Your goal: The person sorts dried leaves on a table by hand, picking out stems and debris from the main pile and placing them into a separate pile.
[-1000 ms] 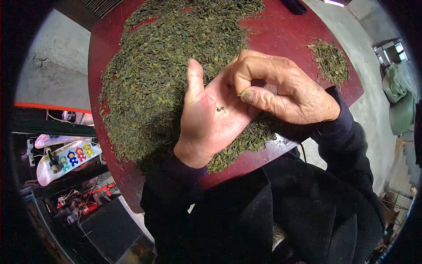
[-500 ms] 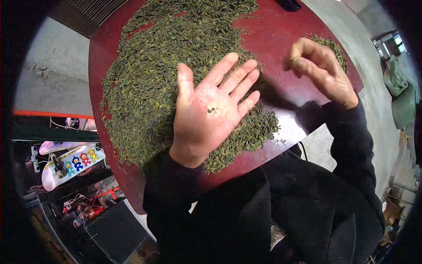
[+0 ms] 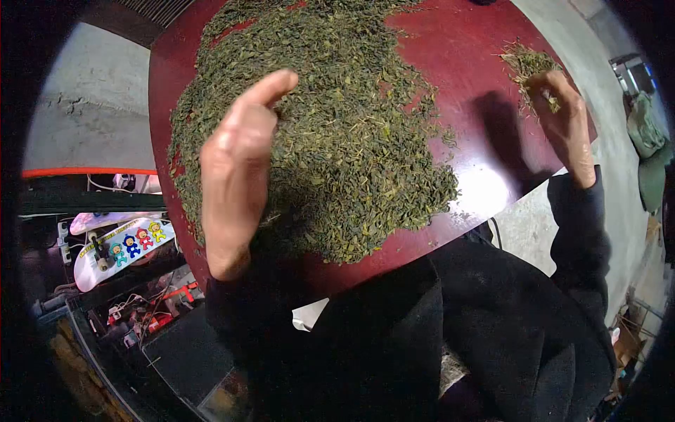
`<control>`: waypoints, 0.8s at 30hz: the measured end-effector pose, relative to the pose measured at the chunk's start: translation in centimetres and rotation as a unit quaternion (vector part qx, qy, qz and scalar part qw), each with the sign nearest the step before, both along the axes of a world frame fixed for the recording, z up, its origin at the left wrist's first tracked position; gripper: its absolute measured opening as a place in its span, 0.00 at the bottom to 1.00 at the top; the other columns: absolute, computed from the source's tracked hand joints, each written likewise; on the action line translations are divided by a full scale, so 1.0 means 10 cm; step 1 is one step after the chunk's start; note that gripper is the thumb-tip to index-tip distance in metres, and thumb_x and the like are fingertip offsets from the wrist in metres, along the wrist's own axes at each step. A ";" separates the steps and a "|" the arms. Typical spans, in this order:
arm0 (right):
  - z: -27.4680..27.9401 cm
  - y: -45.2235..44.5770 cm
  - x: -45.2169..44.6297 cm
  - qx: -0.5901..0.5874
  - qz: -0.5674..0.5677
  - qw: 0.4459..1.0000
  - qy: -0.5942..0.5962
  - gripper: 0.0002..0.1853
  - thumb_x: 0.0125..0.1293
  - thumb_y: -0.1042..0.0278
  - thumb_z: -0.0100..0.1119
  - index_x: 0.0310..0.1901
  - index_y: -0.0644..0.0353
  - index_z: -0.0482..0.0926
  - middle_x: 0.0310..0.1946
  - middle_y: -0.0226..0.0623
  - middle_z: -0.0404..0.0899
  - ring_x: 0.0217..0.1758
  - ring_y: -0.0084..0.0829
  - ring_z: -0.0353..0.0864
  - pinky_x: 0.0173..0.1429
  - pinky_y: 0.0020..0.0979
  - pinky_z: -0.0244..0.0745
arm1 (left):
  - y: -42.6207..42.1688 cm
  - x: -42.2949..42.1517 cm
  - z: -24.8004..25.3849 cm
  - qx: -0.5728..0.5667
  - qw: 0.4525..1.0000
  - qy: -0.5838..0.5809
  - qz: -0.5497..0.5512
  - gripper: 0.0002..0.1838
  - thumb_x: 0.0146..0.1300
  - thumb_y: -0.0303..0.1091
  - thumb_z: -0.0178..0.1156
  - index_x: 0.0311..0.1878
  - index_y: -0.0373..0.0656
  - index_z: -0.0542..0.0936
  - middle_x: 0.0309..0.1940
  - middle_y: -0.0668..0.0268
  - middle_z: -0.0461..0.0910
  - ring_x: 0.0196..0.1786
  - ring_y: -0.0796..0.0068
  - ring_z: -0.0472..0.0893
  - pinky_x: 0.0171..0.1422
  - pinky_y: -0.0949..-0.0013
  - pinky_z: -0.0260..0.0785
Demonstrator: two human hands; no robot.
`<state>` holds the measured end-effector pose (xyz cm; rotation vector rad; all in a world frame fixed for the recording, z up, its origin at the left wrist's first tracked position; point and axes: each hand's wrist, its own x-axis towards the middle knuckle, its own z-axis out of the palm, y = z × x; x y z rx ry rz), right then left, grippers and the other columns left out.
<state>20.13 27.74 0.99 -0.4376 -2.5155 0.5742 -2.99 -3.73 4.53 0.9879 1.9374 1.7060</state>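
Observation:
A broad layer of dried green tea-like leaves (image 3: pixel 337 155) covers much of a dark red table (image 3: pixel 457 53). Over its left part is my left hand (image 3: pixel 239 165), turned side-on and blurred, its fingers bent forward and apart; the palm is hidden. At the table's right edge my right hand (image 3: pixel 568 116) reaches a small heap of paler stems and leaves (image 3: pixel 524 63). Its thumb and forefinger curve apart, and some pale bits show between them. The other fingers are partly hidden, and nothing clearly gripped can be seen.
A white skateboard deck (image 3: pixel 126 250) with coloured cartoon figures lies left of the table, among cables and dark equipment. Green sacks (image 3: pixel 647 133) stand at the far right. Slatted woven material (image 3: pixel 148 14) borders the table at the back left.
My left hand has moved left and turned from palm-up to side-on; the small dark bits on its palm are out of sight. My right hand has moved right to the small heap.

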 end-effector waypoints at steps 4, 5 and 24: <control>-0.01 -0.28 -0.26 0.023 0.076 0.997 0.016 0.13 0.52 0.82 0.64 0.41 0.63 0.80 0.36 0.36 0.79 0.35 0.30 0.75 0.42 0.28 0.72 | -0.06 0.01 -0.15 -0.137 0.965 0.222 0.009 0.17 0.69 0.38 0.57 0.57 0.42 0.79 0.53 0.57 0.81 0.58 0.60 0.76 0.66 0.57 0.65; -0.01 -0.38 -0.32 0.022 0.074 0.997 0.015 0.13 0.52 0.82 0.64 0.41 0.63 0.80 0.36 0.36 0.79 0.35 0.30 0.75 0.42 0.28 0.72 | -0.06 0.00 -0.25 -0.152 0.950 0.272 0.005 0.16 0.65 0.35 0.60 0.55 0.43 0.79 0.52 0.58 0.80 0.56 0.60 0.76 0.64 0.58 0.65; -0.42 -1.04 -1.05 -0.125 0.307 0.942 0.043 0.05 0.56 0.73 0.64 0.34 0.61 0.78 0.31 0.37 0.78 0.36 0.41 0.76 0.50 0.39 0.71 | 0.25 0.30 -0.71 -0.182 0.841 0.509 -0.010 0.15 0.46 0.28 0.70 0.36 0.47 0.75 0.38 0.68 0.69 0.42 0.64 0.67 0.45 0.62 0.61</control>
